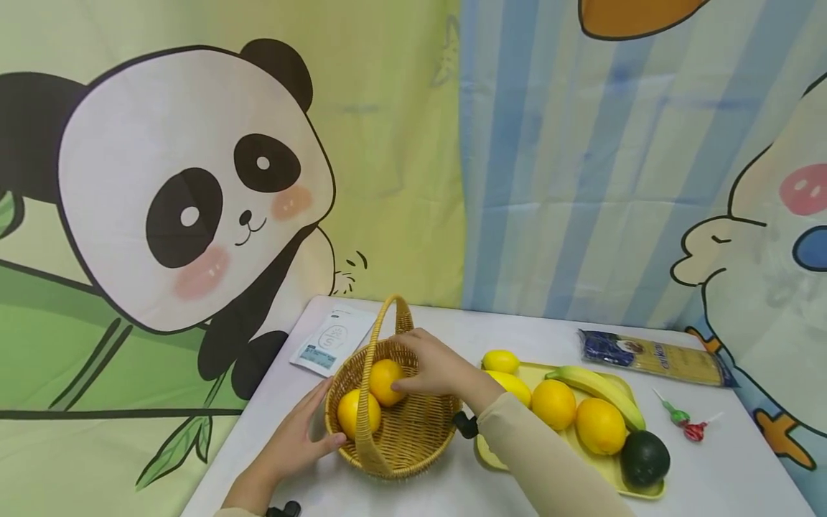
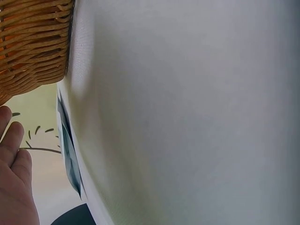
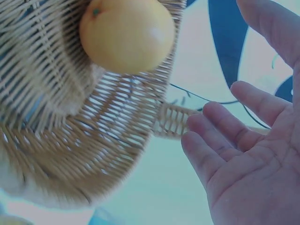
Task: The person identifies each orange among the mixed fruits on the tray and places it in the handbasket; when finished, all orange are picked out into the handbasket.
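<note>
Round tan wicker basket opens upward, 2 oranges inside; its arched handle runs near to far. Left hand and right hand: fingers wide.

In the right-wrist view, the cropped basket seems blurred.

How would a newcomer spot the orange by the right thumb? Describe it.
On the white table, left of the yellow tray, sits a round, handled wicker basket. Of the two fruits inside, the orange you want lies farther back, beside the right hand's thumb; the other orange is nearer the left hand.
</note>
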{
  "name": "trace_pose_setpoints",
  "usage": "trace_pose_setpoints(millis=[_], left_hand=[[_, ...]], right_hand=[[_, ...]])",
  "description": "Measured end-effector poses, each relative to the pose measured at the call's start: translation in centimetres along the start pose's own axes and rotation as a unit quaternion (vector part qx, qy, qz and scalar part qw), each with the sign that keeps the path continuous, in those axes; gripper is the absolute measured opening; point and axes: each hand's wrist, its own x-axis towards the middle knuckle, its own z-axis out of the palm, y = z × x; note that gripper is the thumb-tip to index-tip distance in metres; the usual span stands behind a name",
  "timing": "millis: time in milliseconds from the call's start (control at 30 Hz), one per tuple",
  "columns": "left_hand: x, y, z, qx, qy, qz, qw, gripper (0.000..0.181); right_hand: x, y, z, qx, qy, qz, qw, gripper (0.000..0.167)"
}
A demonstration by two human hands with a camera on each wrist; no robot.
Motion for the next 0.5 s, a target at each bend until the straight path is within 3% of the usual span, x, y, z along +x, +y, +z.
trace_pose_setpoints(millis=[500], left_hand=[[-0.1,-0.1,0.0,0.010,0.012,0.022,0.9996,0.104]], right_hand=[[-4.0,-0.2,-4.2,0.016,0.059,-0.011,0.9981,0.086]])
